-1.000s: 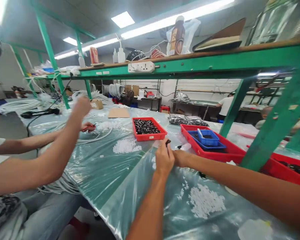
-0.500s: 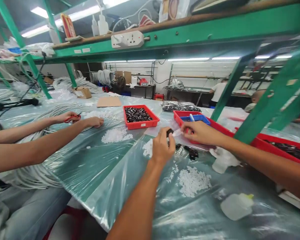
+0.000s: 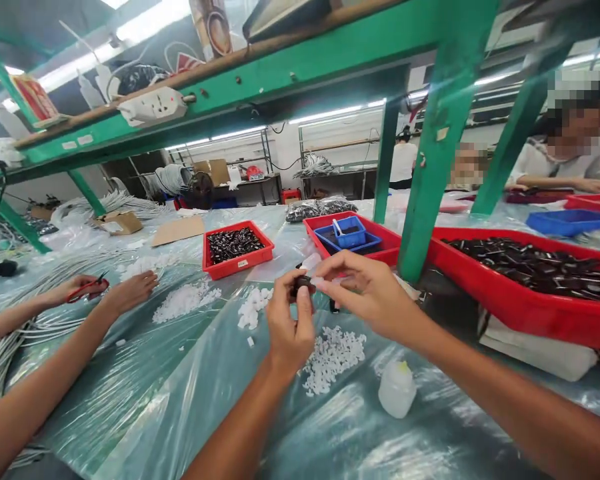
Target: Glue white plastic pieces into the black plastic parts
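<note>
My left hand (image 3: 291, 323) is closed around a small black part (image 3: 300, 285), held up over the bench. My right hand (image 3: 363, 288) meets it from the right, thumb and forefinger pinched on a small whitish piece (image 3: 317, 283) that touches or nearly touches the black part. Its exact kind is too small to make out. Below the hands lies a pile of small white plastic pieces (image 3: 333, 357). A translucent bottle (image 3: 398, 390) with a yellowish tip stands near my right forearm. Dark parts behind my hands are mostly hidden.
A red tray (image 3: 240, 265) of black parts sits ahead. Blue trays (image 3: 350, 231) rest in a red one; a larger red bin (image 3: 530, 310) of black parts is at right. A co-worker's hands (image 3: 130, 292) hold red scissors at left. A green post (image 3: 430, 160) rises from the bench.
My view has turned right, bringing the large red bin into sight. My hands have come closer together. The co-worker's right hand has opened out from a closed pose.
</note>
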A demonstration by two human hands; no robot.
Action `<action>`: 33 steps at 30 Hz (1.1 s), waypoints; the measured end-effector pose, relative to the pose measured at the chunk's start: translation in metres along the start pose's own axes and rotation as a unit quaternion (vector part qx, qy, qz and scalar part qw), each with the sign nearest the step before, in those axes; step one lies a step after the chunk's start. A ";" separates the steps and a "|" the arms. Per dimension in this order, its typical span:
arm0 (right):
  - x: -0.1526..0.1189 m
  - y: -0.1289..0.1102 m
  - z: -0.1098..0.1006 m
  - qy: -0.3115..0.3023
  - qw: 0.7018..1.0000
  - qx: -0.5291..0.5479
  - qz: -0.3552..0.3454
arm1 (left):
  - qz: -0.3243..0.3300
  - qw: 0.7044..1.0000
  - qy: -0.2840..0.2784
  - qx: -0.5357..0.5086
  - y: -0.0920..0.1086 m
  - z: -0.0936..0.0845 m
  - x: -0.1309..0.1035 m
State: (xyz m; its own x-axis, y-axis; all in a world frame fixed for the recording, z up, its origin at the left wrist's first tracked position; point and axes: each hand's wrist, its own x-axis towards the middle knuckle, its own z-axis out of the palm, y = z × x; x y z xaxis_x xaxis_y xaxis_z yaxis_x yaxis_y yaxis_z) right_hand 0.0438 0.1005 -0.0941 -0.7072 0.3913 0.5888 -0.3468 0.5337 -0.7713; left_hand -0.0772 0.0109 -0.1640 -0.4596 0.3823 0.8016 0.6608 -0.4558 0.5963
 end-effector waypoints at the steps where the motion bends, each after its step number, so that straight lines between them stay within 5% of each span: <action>1: 0.001 0.001 0.000 0.004 1.000 0.010 -0.002 | 0.003 1.000 -0.001 -0.005 0.000 0.000 0.000; 13: 0.003 -0.006 -0.013 -0.015 1.000 -0.011 -0.014 | -0.020 0.998 -0.035 -0.052 0.012 0.004 0.001; 21: 0.002 -0.012 -0.026 -0.090 0.939 -0.286 -0.170 | -0.104 0.983 -0.089 -0.124 0.015 0.006 -0.001; 29: 0.005 -0.018 -0.040 -0.170 0.935 -0.285 -0.123 | -0.088 0.985 -0.123 -0.088 0.012 0.003 0.004; 33: 0.011 -0.007 -0.049 -0.192 0.924 -0.330 0.010 | -0.118 0.987 -0.086 -0.067 -0.005 -0.006 0.013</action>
State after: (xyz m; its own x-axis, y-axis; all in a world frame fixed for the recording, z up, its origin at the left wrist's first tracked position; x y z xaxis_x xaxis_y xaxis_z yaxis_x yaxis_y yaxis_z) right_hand 0.0686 0.1381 -0.0708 -0.9202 0.1789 0.3483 0.0309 0.9199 -0.3910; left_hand -0.0901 0.0129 -0.1560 -0.4756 0.6161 0.6279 0.4577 -0.4362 0.7747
